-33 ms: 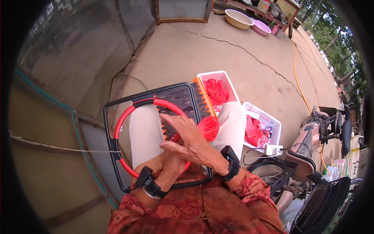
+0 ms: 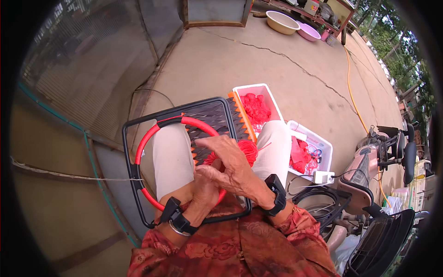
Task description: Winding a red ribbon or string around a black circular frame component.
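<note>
My left hand (image 2: 206, 193) is low between my knees, its fingers mostly hidden behind the other hand and closed around a bundle of red string (image 2: 248, 152). Across it lies my right hand (image 2: 233, 167), fingers stretched to the left and slightly bent, thumb apart from them. The bundle's looped end shows past the right hand, with a few loose strands by my right knee. Around my left knee and under my wrists is a red and black ring (image 2: 146, 143). It rests against a black rectangular frame (image 2: 173, 109).
Past the frame stands an orange-edged toothed rack (image 2: 243, 119). Two white boxes (image 2: 272, 99) (image 2: 326, 157) hold red string; scissors lie in the nearer one. A scooter (image 2: 362, 173) and coiled black cable (image 2: 318, 196) are at right. Two basins (image 2: 282, 23) (image 2: 309, 32) stand far off.
The looped end of the red bundle has drawn in toward my hands and shows less. My right hand has shifted slightly right, its fingers bending a little more.
</note>
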Action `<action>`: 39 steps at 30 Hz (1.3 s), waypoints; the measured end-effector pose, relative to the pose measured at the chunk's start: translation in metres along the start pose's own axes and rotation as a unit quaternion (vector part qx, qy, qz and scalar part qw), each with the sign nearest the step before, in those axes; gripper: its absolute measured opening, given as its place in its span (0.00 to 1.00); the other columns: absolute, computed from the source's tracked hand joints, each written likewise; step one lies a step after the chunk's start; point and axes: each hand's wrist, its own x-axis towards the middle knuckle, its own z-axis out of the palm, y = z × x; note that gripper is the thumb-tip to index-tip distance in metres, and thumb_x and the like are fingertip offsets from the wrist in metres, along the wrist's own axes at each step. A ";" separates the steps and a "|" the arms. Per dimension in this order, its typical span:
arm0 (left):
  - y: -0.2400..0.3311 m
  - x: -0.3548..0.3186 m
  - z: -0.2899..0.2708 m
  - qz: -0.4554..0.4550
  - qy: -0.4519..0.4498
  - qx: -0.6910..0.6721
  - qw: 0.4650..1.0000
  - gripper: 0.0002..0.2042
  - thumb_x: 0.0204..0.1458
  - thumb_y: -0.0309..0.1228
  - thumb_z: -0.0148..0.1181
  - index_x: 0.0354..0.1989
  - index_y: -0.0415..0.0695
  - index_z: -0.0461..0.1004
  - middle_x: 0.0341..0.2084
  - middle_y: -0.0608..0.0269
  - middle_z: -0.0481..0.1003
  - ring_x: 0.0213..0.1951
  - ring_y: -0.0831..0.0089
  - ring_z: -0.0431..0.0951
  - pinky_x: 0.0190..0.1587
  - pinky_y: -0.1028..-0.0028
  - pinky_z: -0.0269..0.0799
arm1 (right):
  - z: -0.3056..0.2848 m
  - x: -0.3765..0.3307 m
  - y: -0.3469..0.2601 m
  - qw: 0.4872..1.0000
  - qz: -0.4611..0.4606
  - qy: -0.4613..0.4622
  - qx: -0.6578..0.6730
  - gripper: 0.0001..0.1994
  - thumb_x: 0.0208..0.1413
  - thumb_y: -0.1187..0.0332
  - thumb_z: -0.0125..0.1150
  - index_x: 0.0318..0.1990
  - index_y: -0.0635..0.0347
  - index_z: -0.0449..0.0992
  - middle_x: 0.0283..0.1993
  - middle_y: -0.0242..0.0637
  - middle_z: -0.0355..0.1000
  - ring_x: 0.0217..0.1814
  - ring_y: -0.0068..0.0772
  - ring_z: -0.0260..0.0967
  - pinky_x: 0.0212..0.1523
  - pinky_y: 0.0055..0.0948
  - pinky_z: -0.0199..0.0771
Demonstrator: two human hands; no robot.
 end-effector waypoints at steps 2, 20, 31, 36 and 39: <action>0.004 0.000 0.000 -0.006 0.003 -0.012 1.000 0.10 0.57 0.29 0.58 0.45 0.41 0.69 0.37 0.59 0.76 0.38 0.70 0.78 0.36 0.69 0.80 | -0.021 -0.015 -0.003 0.997 -0.033 0.071 0.000 0.16 0.53 0.61 0.65 0.44 0.63 0.74 0.39 0.40 0.74 0.42 0.38 0.70 0.44 0.33 0.65; 0.012 -0.003 0.006 -0.080 0.023 0.004 0.997 0.14 0.57 0.38 0.61 0.47 0.45 0.72 0.41 0.62 0.76 0.42 0.70 0.77 0.40 0.64 0.80 | -0.030 -0.040 0.001 0.985 -0.026 0.111 -0.128 0.15 0.41 0.80 0.66 0.40 0.62 0.76 0.34 0.39 0.72 0.37 0.44 0.70 0.38 0.35 0.69; 0.008 -0.002 0.008 -0.046 -0.021 0.036 0.998 0.16 0.57 0.37 0.60 0.51 0.44 0.70 0.43 0.62 0.74 0.46 0.69 0.74 0.41 0.63 0.80 | -0.016 -0.032 0.018 0.979 -0.004 0.012 -0.203 0.18 0.45 0.72 0.64 0.46 0.65 0.74 0.51 0.43 0.69 0.56 0.47 0.65 0.58 0.42 0.60; 0.018 -0.001 0.005 -0.075 -0.045 -0.012 0.996 0.17 0.60 0.40 0.55 0.50 0.41 0.67 0.41 0.58 0.73 0.44 0.67 0.75 0.38 0.61 0.80 | -0.032 -0.036 0.038 0.963 0.222 0.068 0.137 0.18 0.57 0.67 0.62 0.52 0.66 0.71 0.42 0.37 0.73 0.45 0.29 0.72 0.45 0.30 0.71; 0.012 0.002 -0.003 -0.137 -0.012 0.056 0.989 0.15 0.62 0.39 0.50 0.46 0.38 0.69 0.36 0.53 0.75 0.37 0.62 0.78 0.37 0.60 0.79 | -0.064 -0.038 0.059 0.875 0.196 0.253 0.363 0.16 0.65 0.63 0.53 0.54 0.64 0.68 0.33 0.32 0.71 0.34 0.23 0.71 0.38 0.23 0.74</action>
